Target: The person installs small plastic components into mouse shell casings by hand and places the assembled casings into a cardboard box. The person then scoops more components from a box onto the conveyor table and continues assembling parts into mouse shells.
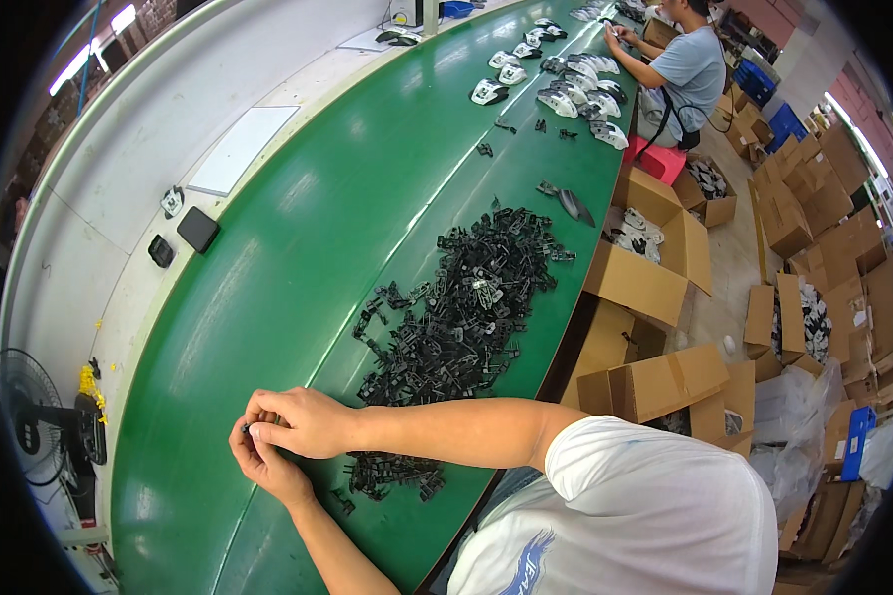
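Note:
My hands meet over the green work surface, left of a large pile of small black plastic parts. My right hand is closed, its thumb and fingertips pinching at a tiny dark piece. From below, my left hand curls its fingers round the same spot, touching the right fingertips. Most of the dark piece is hidden by the fingers; it looks like a small black plastic part. Part of the pile lies under and beyond my right forearm, with several loose parts on its near side.
Along the far stretch sit white-and-black curved shells, with a seated co-worker beside them. Open cardboard boxes stand on the floor at the right. A black fan and a dark square box are along the left ledge.

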Motion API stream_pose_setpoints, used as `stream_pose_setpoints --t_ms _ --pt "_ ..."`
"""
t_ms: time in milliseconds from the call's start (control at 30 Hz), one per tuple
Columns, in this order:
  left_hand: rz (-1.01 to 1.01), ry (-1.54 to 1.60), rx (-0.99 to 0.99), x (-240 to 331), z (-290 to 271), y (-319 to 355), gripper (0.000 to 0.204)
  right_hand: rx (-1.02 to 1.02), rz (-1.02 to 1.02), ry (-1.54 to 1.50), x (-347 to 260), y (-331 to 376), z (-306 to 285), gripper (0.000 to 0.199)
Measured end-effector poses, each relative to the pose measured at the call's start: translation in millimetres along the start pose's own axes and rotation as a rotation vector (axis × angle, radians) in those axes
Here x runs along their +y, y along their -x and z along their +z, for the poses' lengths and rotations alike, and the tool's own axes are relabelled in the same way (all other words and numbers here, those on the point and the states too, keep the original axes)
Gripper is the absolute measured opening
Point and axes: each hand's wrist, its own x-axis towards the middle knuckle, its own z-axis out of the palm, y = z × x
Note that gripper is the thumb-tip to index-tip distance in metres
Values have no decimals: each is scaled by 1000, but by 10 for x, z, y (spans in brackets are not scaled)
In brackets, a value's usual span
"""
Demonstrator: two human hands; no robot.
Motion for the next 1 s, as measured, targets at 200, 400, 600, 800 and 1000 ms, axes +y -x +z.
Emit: stream_pose_setpoints --t_ms 200,400,600,800,1000 --pt "-16 -14 12 -12 -15 4 30 15 -25 7 10 9 7 27" --pt "-5 -23 10 -27 -16 -7 30 1 -7 -7 -19 3 -12 27" --pt "-13 -18 13 -11 -1 -6 30 18 -21 -14 19 -3 6 26" --pt "11 -49 17 -3 -9 -4 30 35 -51 -27 54 -9 30 25" --pt "13 -47 12 24 18 -5 29 30 -37 -16 22 -1 9 25"
